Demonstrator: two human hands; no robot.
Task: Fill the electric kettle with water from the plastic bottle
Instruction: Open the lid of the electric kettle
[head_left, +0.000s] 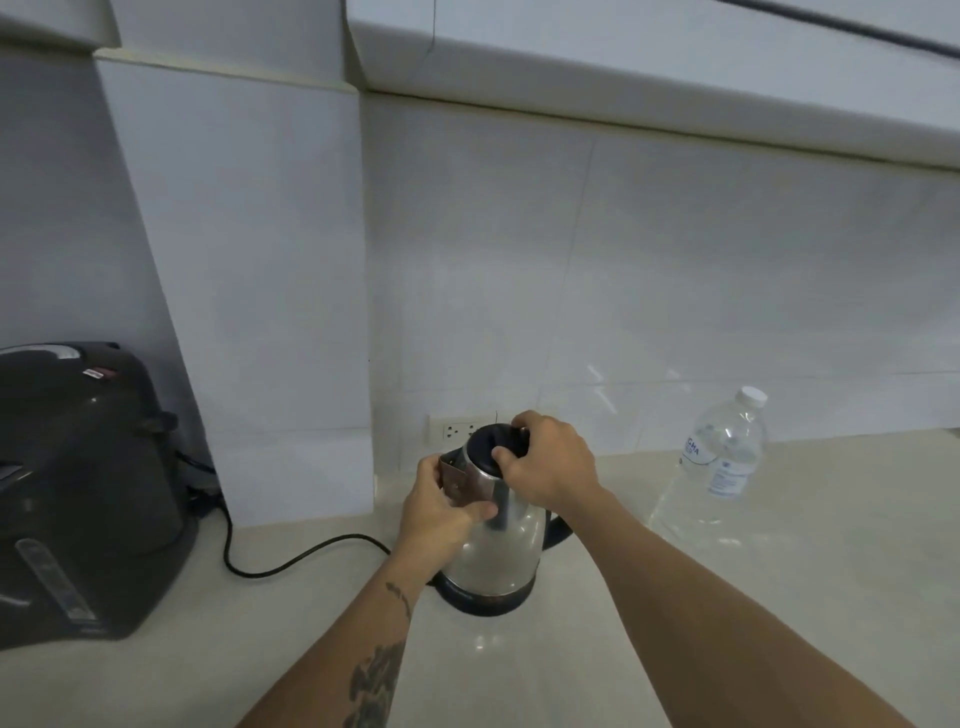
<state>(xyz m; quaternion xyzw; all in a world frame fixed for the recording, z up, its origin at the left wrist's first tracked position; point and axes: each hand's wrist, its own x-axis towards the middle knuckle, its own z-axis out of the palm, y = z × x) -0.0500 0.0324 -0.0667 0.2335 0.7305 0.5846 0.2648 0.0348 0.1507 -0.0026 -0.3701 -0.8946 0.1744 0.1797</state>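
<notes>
A stainless steel electric kettle (496, 561) stands upright on its black base on the pale counter (779, 623), near the back wall. My left hand (441, 512) grips the kettle's upper body at the spout side. My right hand (550, 462) is closed over the black lid (491, 444), fingers on its rim; the lid sits on the kettle. A clear plastic water bottle (719, 467) with a white cap and a blue-and-white label stands to the right, apart from both hands. It holds water and its cap is on.
A large black appliance (78, 483) occupies the left of the counter, with a black cord (291, 561) trailing toward the kettle. A wall socket (457, 430) sits on the tiled wall just behind the kettle. A white cabinet overhangs above.
</notes>
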